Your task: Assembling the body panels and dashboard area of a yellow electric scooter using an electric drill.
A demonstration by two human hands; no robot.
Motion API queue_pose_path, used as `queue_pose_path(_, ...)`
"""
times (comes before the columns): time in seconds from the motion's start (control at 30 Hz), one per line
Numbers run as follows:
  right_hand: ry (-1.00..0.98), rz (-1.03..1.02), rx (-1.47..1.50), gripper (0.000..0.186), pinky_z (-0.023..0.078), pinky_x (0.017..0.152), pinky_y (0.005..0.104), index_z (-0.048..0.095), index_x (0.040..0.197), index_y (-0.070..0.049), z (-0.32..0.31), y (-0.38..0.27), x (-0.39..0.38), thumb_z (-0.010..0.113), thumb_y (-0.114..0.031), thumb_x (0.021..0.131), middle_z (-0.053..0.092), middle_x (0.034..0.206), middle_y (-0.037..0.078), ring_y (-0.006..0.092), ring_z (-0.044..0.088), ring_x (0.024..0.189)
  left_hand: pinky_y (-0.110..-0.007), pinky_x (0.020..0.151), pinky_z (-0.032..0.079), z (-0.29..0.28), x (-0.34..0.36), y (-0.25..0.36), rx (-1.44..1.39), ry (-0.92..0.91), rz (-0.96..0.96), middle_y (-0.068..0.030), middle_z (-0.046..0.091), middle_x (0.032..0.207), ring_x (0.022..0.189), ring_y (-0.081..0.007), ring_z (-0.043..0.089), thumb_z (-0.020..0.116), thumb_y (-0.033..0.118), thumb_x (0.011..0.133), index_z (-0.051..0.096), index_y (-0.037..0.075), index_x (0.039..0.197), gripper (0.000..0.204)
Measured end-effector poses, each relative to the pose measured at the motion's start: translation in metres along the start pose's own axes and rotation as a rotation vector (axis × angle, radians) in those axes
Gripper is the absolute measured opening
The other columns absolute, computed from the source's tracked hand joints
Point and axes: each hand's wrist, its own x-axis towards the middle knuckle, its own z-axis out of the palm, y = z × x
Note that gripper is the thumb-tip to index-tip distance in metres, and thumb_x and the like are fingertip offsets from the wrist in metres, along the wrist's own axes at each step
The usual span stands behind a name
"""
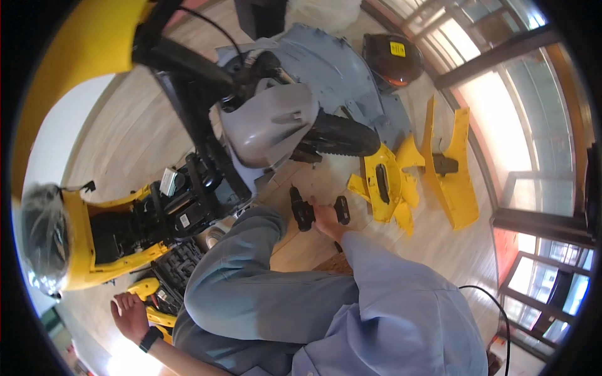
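Note:
My right hand (326,219) is closed around the grip of a black cordless drill (303,213), held low over the floor beside my knee. The drill's chuck points toward the front wheel of a partly stripped scooter. At the lower left, my left hand (130,316) has its fingers loosely bent and apart, with nothing visible in it. It is nearest to yellow and black parts (145,288) on the floor. The scooter's grey front fender (269,125) sits above its black tyre (342,135). Its bare black frame (182,213) runs back to a plastic-wrapped yellow rear end (47,238).
An open black tool case (179,266) lies beside my leg. Yellow body panels (384,188) and a forked yellow panel (451,166) rest on the floor to the right. Beyond the wheel are a grey plastic sheet (326,62) and a dark top box (392,59). Glass doors line the right.

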Motion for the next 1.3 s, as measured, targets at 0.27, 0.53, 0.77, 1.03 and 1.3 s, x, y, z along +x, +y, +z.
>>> queue_pose_path(0.27, -0.014, 0.078, 0.104, 0.084, 0.051, 0.078, 0.0458, 0.02, 0.148, -0.006, 0.006, 0.038, 0.032, 0.066, -0.008, 0.078, 0.066, 0.097, 0.022, 0.0389, 0.065, 0.09, -0.031, 0.061, 0.027, 0.046, 0.008, -0.048, 0.018, -0.039, -0.02, -0.0015, 0.029, 0.071, 0.063, -0.0148, 0.028, 0.048, 0.014, 0.096, 0.048, 0.001, 0.092, 0.014)
queue_pose_path(0.53, -0.351, 0.132, 0.37, 0.086, 0.052, 0.081, 0.0475, 0.019, 0.147, -0.007, -0.033, 0.06, 0.029, 0.067, -0.009, 0.077, 0.064, 0.102, 0.028, 0.0416, 0.064, 0.097, -0.031, 0.06, 0.026, 0.084, 0.011, -0.091, 0.016, -0.003, -0.043, -0.0007, 0.028, 0.069, 0.061, -0.0147, 0.027, 0.047, 0.017, 0.098, 0.047, 0.002, 0.088, 0.018)
queue_pose_path(0.77, -0.186, 0.108, 0.459, 0.054, 0.05, 0.084, 0.0475, 0.046, 0.127, -0.003, -0.038, 0.092, 0.022, 0.066, -0.019, 0.08, 0.064, 0.105, 0.025, 0.0415, 0.061, 0.104, -0.031, 0.059, 0.026, 0.115, -0.006, -0.121, -0.019, -0.003, -0.132, -0.0015, 0.032, 0.068, 0.061, -0.0142, 0.028, 0.049, 0.018, 0.096, 0.049, 0.003, 0.088, 0.016)
queue_pose_path(1.03, -0.124, -0.057, 0.38, 0.025, 0.05, 0.082, 0.0451, 0.064, 0.104, -0.005, -0.03, 0.16, 0.015, 0.059, -0.021, 0.085, 0.065, 0.108, 0.02, 0.0388, 0.062, 0.097, -0.031, 0.059, 0.027, 0.125, -0.012, -0.141, -0.024, -0.066, -0.171, -0.0009, 0.034, 0.068, 0.061, -0.0145, 0.03, 0.049, 0.018, 0.094, 0.05, 0.004, 0.089, 0.015)
queue_pose_path(1.3, -0.118, 0.255, 0.547, 0.021, 0.05, 0.078, 0.0443, 0.064, 0.098, -0.004, -0.062, 0.154, -0.025, 0.057, -0.02, 0.086, 0.067, 0.094, 0.019, 0.0361, 0.064, 0.09, -0.032, 0.061, 0.03, 0.134, -0.01, -0.141, 0.024, -0.146, -0.195, 0.0003, 0.036, 0.068, 0.061, -0.0155, 0.033, 0.049, 0.02, 0.093, 0.051, 0.007, 0.089, 0.013)
